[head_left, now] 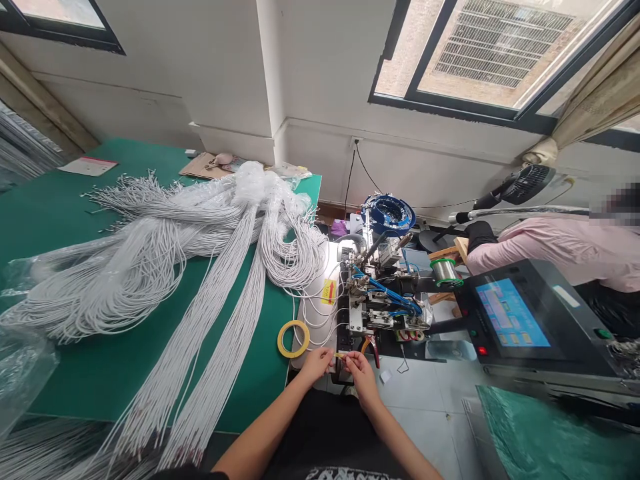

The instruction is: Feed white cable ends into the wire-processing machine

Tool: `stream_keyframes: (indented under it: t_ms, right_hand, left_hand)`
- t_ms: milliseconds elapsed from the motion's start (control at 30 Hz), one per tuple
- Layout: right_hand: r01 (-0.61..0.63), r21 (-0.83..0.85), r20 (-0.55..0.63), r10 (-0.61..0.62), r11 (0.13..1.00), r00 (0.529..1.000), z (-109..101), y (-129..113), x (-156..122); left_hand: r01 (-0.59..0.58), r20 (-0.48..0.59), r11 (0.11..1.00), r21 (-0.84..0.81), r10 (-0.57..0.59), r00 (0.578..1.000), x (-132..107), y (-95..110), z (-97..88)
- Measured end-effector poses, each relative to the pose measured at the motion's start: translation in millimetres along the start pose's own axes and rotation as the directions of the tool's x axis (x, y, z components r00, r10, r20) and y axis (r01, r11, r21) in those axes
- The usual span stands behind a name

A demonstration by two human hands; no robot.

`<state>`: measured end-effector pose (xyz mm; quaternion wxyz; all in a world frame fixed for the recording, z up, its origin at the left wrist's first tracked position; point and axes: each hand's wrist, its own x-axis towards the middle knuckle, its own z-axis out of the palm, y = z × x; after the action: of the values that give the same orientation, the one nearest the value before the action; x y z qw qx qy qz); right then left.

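My left hand (pixel 319 363) is closed in a pinch at the front end of the machine's bed. My right hand (pixel 361 375) is also pinched, a short way to the right. Between the fingertips spans a small yellow strip (pixel 339 355) that looks like tape; each hand seems to grip one end. A roll of yellow tape (pixel 280 339) lies flat at the green table's edge, left of my left hand. Just beyond the hands, white cables (pixel 320 323) run across the pale plate into the wire-processing machine (pixel 373 293).
Large bundles of white cable (pixel 220 313) cover much of the green table (pixel 265 393). A spool of solder wire (pixel 447 272), a blue feeder bowl (pixel 390 212) and a touchscreen (pixel 513 312) stand around the machine. A person in a pink sleeve (pixel 535 247) sits at the right.
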<state>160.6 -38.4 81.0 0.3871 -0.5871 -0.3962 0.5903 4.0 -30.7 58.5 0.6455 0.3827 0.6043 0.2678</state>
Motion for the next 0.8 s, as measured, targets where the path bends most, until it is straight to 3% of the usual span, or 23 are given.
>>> stream_keyframes:
  t_ms: [433,800]
  right_hand:
    - [-0.003,-0.008,-0.039,0.002,1.0,0.999,0,6,7]
    - [0.077,-0.27,-0.035,-0.089,0.96,0.995,-3,0,-3]
  left_hand:
    - [0.083,-0.028,0.994,-0.07,-0.086,0.996,13,-1,9.8]
    - [-0.017,-0.115,0.985,-0.173,-0.003,0.993,11,-11,15.4]
